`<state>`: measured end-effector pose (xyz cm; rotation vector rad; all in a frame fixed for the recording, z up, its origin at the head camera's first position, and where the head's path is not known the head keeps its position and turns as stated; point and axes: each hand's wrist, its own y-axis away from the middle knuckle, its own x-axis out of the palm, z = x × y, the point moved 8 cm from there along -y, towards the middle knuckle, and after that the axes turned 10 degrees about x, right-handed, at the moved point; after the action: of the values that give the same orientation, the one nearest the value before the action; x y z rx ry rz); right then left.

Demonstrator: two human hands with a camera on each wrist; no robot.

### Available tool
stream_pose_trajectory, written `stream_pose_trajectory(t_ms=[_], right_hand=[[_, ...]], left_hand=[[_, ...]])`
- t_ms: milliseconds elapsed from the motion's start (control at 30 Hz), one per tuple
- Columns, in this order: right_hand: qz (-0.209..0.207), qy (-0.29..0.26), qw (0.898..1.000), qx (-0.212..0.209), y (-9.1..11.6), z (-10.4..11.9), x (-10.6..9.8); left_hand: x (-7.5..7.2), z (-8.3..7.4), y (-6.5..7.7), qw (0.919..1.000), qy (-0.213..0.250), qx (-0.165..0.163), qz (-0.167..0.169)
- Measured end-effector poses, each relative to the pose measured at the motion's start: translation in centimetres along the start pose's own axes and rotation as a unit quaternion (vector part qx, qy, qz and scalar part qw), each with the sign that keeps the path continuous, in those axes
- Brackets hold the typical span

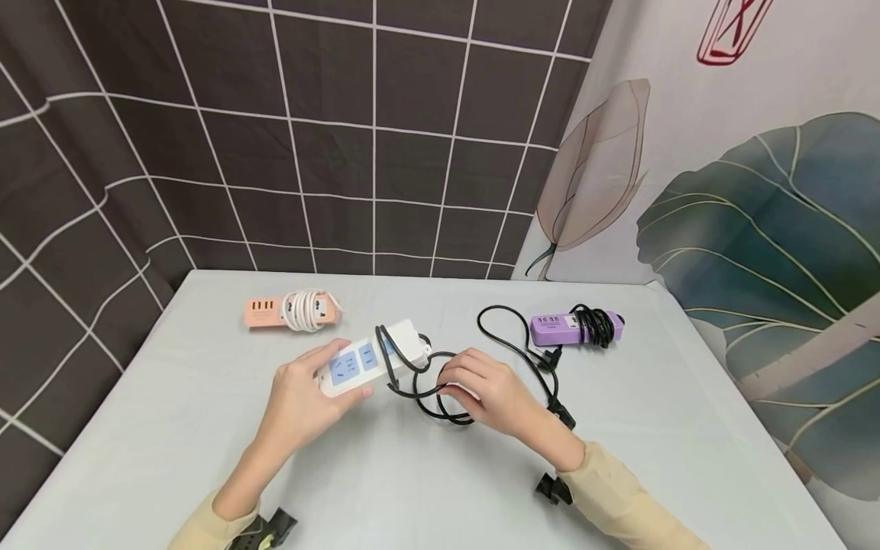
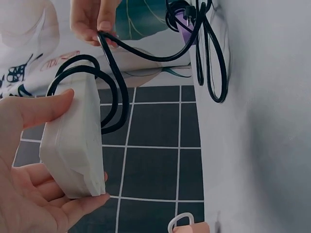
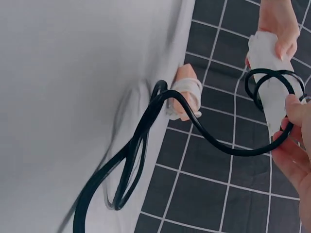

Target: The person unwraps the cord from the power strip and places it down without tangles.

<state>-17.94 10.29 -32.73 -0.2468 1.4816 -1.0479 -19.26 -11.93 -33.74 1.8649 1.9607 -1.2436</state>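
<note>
A white power strip (image 1: 374,357) with blue socket faces is gripped by my left hand (image 1: 297,393) at its left end, thumb on the near side. It is tilted and held above the table. Its black cord (image 1: 429,393) loops around the right end of the strip. My right hand (image 1: 490,388) pinches the cord just right of the strip, as the right wrist view also shows with the fingers (image 3: 290,158) on it. The rest of the cord trails right across the table to a black plug (image 1: 564,414).
A peach power strip (image 1: 264,312) wrapped in white cord lies at the back left. At the back right lies a purple power strip (image 1: 550,330) wound with black cord, its plug (image 1: 550,357) close to the trailing cord. A dark gridded cloth (image 1: 330,153) hangs behind the table (image 1: 412,489).
</note>
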Motion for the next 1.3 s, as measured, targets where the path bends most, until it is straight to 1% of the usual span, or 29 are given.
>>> stream_pose_trajectory(t_ms=[200, 300, 500, 633, 767, 833, 1000, 1133, 1300], right_hand=[[-0.014, -0.002, 1.0, 0.021, -0.2, -1.1, -0.3], [-0.015, -0.005, 0.999, 0.041, -0.4, -1.6, -0.2], [-0.033, 0.008, 0.996, 0.078, -0.6, -2.6, -0.3], [-0.037, 0.013, 0.994, 0.107, -0.8, -3.1, -0.4], [-0.042, 0.019, 0.99, 0.132, -0.9, -3.7, -0.5], [-0.048, 0.026, 0.989, 0.137, -0.9, -3.8, -0.5], [-0.072, 0.042, 0.987, 0.135, -0.9, -3.9, -0.9], [-0.084, 0.052, 0.986, 0.136, -0.9, -3.7, -1.5], [-0.092, 0.045, 0.986, 0.131, -0.9, -3.3, -2.4]], left_hand=[[-0.2, -0.2, 0.3, 1.0, -0.002, 0.0, 0.0], [-0.3, -0.3, 0.3, 1.0, -0.002, 0.001, 0.0], [-0.3, -0.7, 0.4, 0.9999, -0.004, 0.012, 0.001], [-0.2, -1.0, 0.5, 0.9998, -0.007, 0.019, 0.007], [-0.1, -1.2, 0.5, 0.9997, -0.008, 0.018, 0.016], [0.0, -1.4, 0.6, 0.9995, -0.007, 0.019, 0.023], [0.3, -1.8, 1.0, 0.9987, -0.008, 0.032, 0.039], [0.6, -1.9, 1.1, 0.9982, -0.014, 0.041, 0.042], [0.7, -1.7, 1.1, 0.998, -0.015, 0.041, 0.045]])
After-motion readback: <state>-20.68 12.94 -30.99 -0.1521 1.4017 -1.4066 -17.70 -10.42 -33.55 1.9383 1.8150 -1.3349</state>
